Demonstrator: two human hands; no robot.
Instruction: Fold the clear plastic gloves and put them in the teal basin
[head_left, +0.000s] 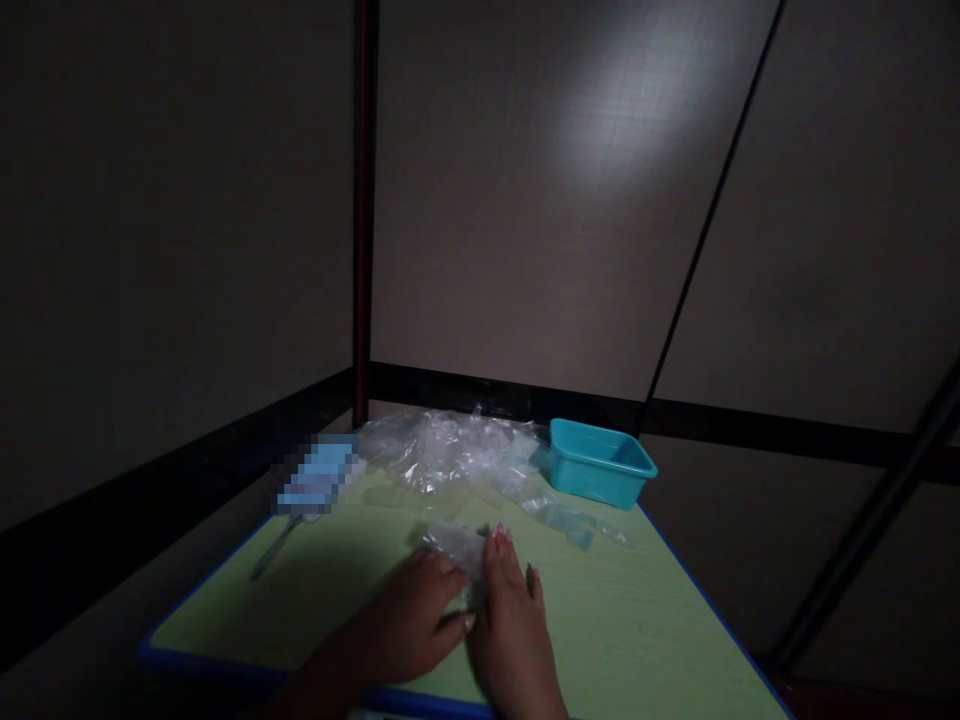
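Note:
A small clear plastic bag (459,545) lies on the green tabletop between my two hands. My left hand (416,615) is on the near left side of the bag, its fingers curled over the edge and its thumb pointing right. Part of the film hides the fingertips. My right hand (514,620) rests on the bag's right side with its fingers stretched forward and one finger held apart. Behind my hands spreads a heap of crumpled clear plastic bags (442,450).
A turquoise plastic basket (600,478) stands at the table's back right, beside the heap. On the left is a blurred blue object (319,475) on a thin stand. The green table (615,620) has a blue edge, and dark-trimmed wall panels (510,250) rise behind it.

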